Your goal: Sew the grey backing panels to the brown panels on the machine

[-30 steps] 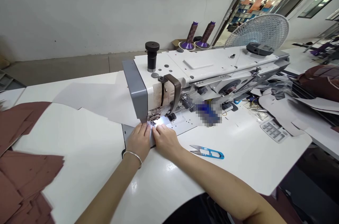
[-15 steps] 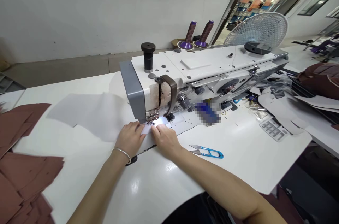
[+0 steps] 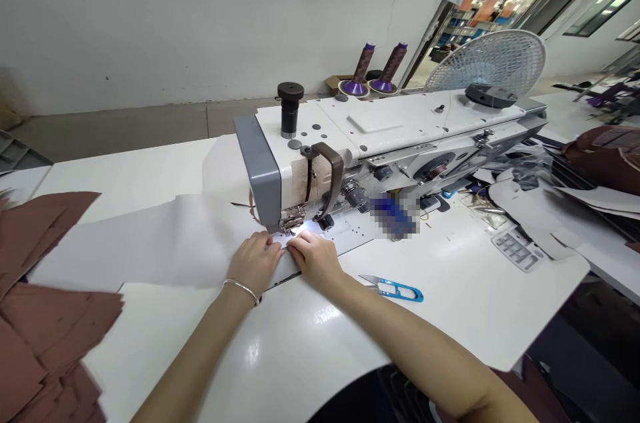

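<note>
A white sewing machine (image 3: 320, 136) stands on the white table, its needle area lit. A pale sheet of material (image 3: 145, 243) runs from the left to the presser foot (image 3: 291, 226). My left hand (image 3: 255, 264), with a bangle at the wrist, lies on the sheet's edge left of the foot, fingers together and pressing it. Just right of it, my right hand (image 3: 315, 259) is closed at the same edge, thumb and fingertips pinching it beside the foot. The two hands nearly touch.
Blue-handled snips (image 3: 395, 287) lie right of my hands. Brown cut pieces (image 3: 55, 323) are piled at the left. Two thread cones (image 3: 363, 66) and a white fan (image 3: 493, 63) stand behind the machine. Pale pieces and scraps (image 3: 530, 209) lie at the right.
The pale sheet now stretches further left, flatter, reaching the brown pieces. My left hand has shifted slightly right, its fingers closer together. The view has moved a little.
</note>
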Demonstrator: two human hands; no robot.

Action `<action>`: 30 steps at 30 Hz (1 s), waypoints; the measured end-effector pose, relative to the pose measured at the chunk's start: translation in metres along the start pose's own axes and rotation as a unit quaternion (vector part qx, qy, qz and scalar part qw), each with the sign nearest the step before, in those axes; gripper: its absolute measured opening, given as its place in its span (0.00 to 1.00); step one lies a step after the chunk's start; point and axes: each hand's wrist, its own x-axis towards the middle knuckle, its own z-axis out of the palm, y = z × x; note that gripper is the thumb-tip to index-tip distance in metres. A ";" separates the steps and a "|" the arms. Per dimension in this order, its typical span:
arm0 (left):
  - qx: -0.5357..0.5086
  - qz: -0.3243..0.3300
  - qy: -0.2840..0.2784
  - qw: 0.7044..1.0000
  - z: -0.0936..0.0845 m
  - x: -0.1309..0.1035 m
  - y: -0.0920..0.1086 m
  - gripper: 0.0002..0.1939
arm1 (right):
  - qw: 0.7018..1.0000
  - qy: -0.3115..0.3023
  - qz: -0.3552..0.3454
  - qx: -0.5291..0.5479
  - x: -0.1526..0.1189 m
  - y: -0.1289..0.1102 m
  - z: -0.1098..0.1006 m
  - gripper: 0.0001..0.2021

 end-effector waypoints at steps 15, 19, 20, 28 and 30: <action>-0.080 -0.008 0.044 0.996 0.020 -0.003 0.002 0.13 | 0.997 0.013 0.066 -0.040 0.000 0.000 0.004 0.08; -0.075 -0.011 0.035 0.996 0.021 -0.003 0.002 0.12 | 0.993 0.007 -0.009 -0.114 -0.010 0.001 0.005 0.09; -0.075 -0.013 0.032 0.997 0.021 -0.003 0.002 0.12 | 0.992 0.002 -0.020 -0.125 -0.011 0.000 0.005 0.09; -0.073 -0.029 0.013 0.997 0.019 -0.003 0.003 0.13 | 0.988 -0.020 -0.042 -0.145 -0.012 -0.003 0.004 0.09; -0.074 -0.029 0.011 0.997 0.018 -0.004 0.004 0.14 | 0.988 -0.029 -0.045 -0.147 -0.012 -0.003 0.004 0.09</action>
